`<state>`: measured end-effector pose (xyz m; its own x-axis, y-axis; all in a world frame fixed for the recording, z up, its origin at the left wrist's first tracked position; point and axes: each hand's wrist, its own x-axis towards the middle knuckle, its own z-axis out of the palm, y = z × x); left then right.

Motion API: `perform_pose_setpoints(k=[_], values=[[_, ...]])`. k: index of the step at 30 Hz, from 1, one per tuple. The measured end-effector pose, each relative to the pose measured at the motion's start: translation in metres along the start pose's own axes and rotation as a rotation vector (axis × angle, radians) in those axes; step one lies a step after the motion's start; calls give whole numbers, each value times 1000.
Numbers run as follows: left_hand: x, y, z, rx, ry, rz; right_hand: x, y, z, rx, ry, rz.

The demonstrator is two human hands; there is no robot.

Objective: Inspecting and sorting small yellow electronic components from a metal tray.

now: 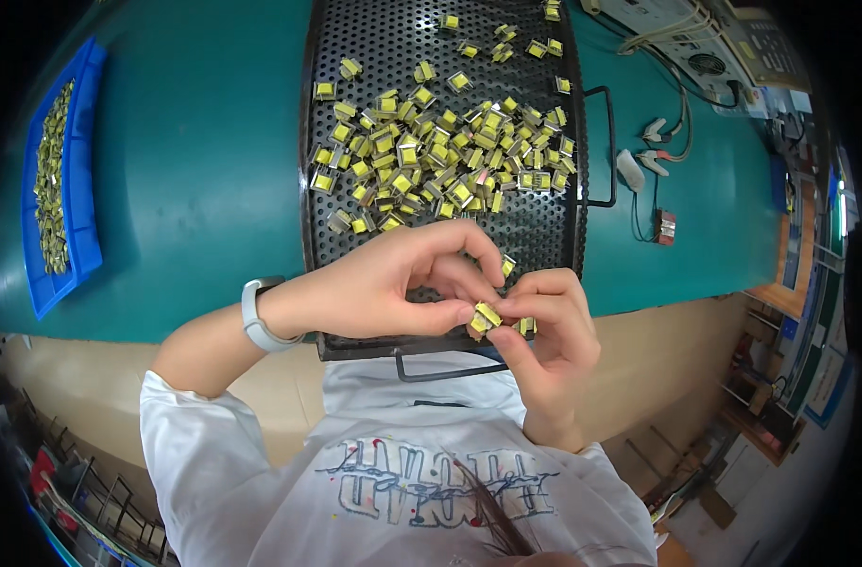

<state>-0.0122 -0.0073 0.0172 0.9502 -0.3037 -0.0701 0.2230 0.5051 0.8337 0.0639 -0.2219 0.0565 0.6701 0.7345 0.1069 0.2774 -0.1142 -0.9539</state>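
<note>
Yellow-and-metal component (485,317) pinched between both hands, over the near edge of the tray (374,42).
Left hand (388,283): grip closed on the component, thumb tip at its left side; right hand (558,345): thumb and forefinger pinch its right side. A second yellow part (527,326) shows beside the right fingers; cannot tell if held. Beyond the hands, a loose heap of similar components (440,151) covers the perforated tray's middle. Tray lies on the green desk (195,189); filled blue bin (85,231) at far left, clip leads (654,157) at right.
</note>
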Motion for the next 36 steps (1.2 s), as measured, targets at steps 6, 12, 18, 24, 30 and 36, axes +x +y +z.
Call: perform_pose_setpoints(k=[6, 12, 18, 24, 30, 36], values=[[1, -2, -2, -36, -14, 3, -5, 7, -1, -29, -11, -53], [2, -2, -3, -19, -22, -19, -4, 10, -2, -14, -7, -38], [1, -2, -3, -18, 3, -4, -1, 3, 0, -124, -37, -99], [0, 1, -2, -11, -27, -51, 1, 1, 1, -92, -68, -47], [0, 0, -1, -12, -57, -41, 3, 5, -2, -71, -110, -75], [0, 0, -2, 12, -78, -74, 3, 6, -2, -38, -136, -46]])
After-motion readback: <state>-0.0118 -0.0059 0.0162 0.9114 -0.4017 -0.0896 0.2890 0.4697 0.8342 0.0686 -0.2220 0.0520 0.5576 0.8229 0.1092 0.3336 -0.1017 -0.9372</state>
